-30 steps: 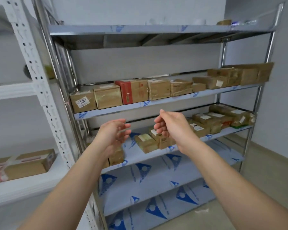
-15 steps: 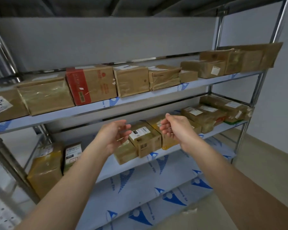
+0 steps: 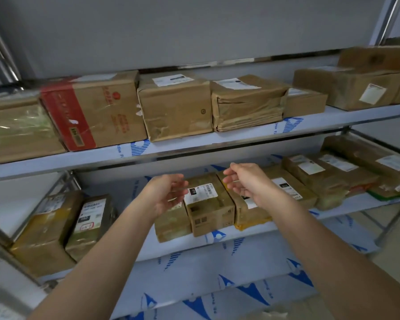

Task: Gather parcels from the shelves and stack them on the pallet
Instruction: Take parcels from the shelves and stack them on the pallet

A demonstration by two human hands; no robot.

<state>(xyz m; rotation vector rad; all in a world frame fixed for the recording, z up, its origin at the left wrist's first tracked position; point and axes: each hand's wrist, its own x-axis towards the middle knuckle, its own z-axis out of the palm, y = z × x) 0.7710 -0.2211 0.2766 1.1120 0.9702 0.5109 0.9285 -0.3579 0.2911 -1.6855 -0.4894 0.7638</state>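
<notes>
Both my hands reach toward the middle shelf point(image 3: 259, 229) of a metal rack. My left hand point(image 3: 165, 192) and my right hand point(image 3: 245, 181) hover palms facing each other, fingers relaxed, holding nothing. Between them lies a small brown parcel point(image 3: 209, 209) with a white label on top. A lower taped parcel point(image 3: 172, 221) sits against its left side, partly behind my left hand. Another labelled parcel point(image 3: 252, 213) lies right of it, under my right hand. The pallet is not in view.
The upper shelf point(image 3: 194, 146) carries a row of cartons, among them a red-striped box point(image 3: 90, 112) and a plain brown box point(image 3: 176, 105). Two parcels point(image 3: 62, 225) stand at the middle shelf's left end, several more point(image 3: 333, 174) at the right. Lower shelves point(image 3: 206, 273) show blue-printed film.
The view has come closer to the rack and dropped toward the middle shelf. Both hands have advanced and now flank the small labelled parcel, still holding nothing.
</notes>
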